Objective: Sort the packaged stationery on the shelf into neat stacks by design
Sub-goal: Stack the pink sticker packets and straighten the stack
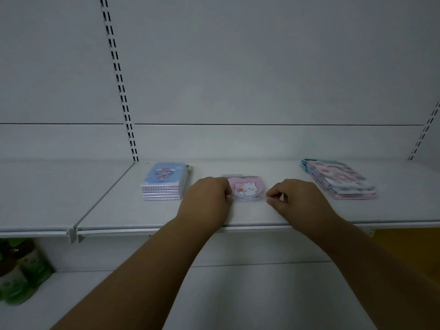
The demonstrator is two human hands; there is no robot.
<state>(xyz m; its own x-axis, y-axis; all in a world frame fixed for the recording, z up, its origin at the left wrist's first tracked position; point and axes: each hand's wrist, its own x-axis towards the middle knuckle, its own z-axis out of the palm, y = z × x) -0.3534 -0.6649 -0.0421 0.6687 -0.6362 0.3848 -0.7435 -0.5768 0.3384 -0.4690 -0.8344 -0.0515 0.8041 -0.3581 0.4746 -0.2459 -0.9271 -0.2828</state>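
Observation:
A small stack of pink bear-design packets [246, 188] in clear wrap lies mid-shelf on the white shelf [166, 217]. My left hand [206, 196] pinches the stack's left edge. At the front right corner of its wrapper, my right hand [291, 198] pinches with thumb and forefinger. A neat stack of blue notebooks [164, 181] with a cartoon figure sits to the left. A fanned stack of pink and teal packets [342, 181] lies to the right.
A slotted upright [119, 79] runs up the white back panel, with another at the far right [423, 132]. A shelf seam [102, 198] lies left of the blue stack. Green bottles [21, 270] stand on the lower shelf at left.

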